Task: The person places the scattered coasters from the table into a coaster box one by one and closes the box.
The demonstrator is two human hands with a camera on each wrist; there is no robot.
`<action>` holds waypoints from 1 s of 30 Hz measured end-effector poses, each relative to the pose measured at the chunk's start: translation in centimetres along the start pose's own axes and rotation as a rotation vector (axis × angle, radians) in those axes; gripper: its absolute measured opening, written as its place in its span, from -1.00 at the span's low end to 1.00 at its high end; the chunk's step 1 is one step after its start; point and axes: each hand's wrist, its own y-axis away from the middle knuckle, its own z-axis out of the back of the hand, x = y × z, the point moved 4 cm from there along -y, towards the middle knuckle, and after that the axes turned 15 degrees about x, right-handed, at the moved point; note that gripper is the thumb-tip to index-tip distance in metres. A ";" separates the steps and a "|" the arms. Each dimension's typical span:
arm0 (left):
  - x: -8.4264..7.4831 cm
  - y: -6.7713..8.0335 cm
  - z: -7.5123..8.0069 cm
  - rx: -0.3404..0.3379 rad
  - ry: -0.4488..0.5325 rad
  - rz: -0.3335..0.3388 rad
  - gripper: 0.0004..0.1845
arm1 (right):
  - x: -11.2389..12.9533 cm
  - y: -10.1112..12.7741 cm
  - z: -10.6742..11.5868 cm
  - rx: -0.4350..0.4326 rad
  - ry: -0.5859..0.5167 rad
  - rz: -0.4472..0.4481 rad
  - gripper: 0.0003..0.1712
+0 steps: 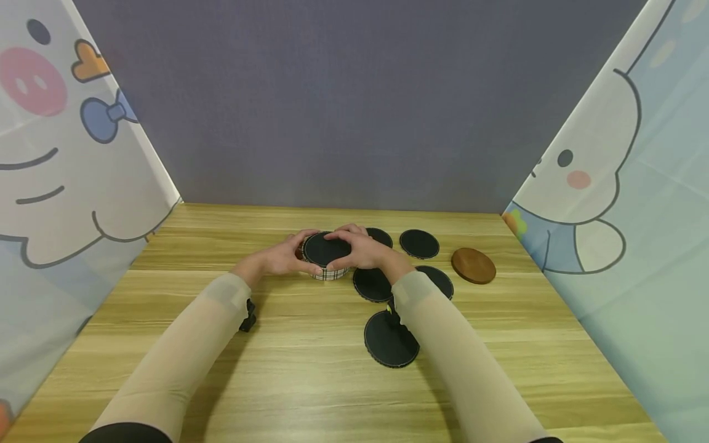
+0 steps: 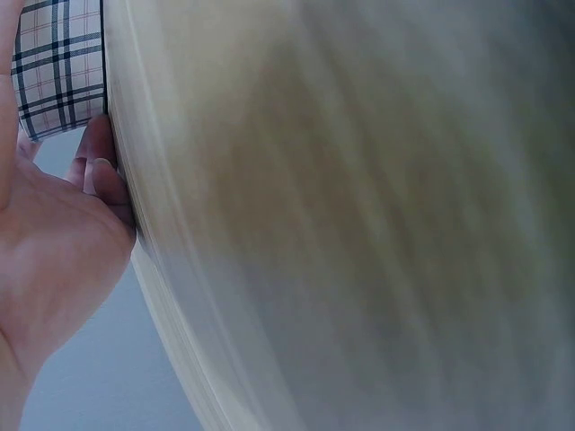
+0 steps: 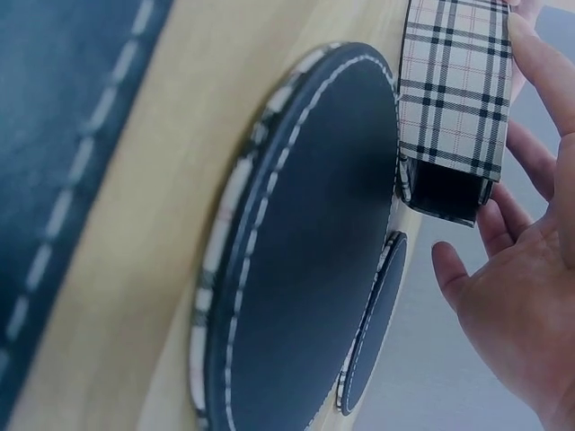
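Hands gripped plaid holder from opposite sides, likely for steadiness | near far edge of desk | black coasters lay nearer right edge, presumably for reach

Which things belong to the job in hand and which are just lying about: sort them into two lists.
In the job:
plaid holder, held by the left hand and right hand
round black mats, probably; plaid edging on some matches the holder

Apparently just lying about:
brown disc, off to the right, untouched
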 end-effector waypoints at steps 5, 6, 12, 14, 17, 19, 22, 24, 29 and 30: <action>0.0 0.0 0.0 -0.005 -0.018 0.007 0.18 | 0.0 0.0 0.0 0.007 0.018 0.006 -0.03; 0.0 0.0 0.1 -0.006 -0.020 0.008 0.19 | 0.0 0.0 0.0 0.006 0.022 0.006 -0.04; -0.1 0.0 0.1 -0.007 -0.024 0.009 0.20 | 0.2 0.1 0.0 0.005 0.029 0.015 -0.05; 0.0 -0.1 0.1 -0.006 -0.024 0.010 0.20 | 0.2 0.1 0.0 0.006 0.027 0.017 -0.04; 0.0 -0.1 0.1 -0.002 -0.020 0.011 0.21 | 0.2 0.1 0.0 0.009 0.021 0.020 -0.04; 0.1 -0.1 0.1 -0.001 -0.020 0.016 0.22 | 0.2 0.1 0.0 0.011 0.021 0.022 -0.05; 0.1 -0.1 0.2 -0.004 -0.027 0.028 0.23 | 0.2 0.1 0.0 0.015 0.019 0.026 -0.06; 0.1 0.0 0.2 -0.006 -0.032 0.032 0.24 | 0.2 0.1 0.1 0.015 0.020 0.028 -0.06; 0.0 0.1 0.1 -0.006 -0.031 0.028 0.23 | 0.2 0.3 0.0 0.014 0.027 0.036 -0.06; 0.0 0.1 0.1 -0.005 -0.032 0.028 0.23 | 0.2 0.4 -0.1 0.012 0.032 0.038 -0.07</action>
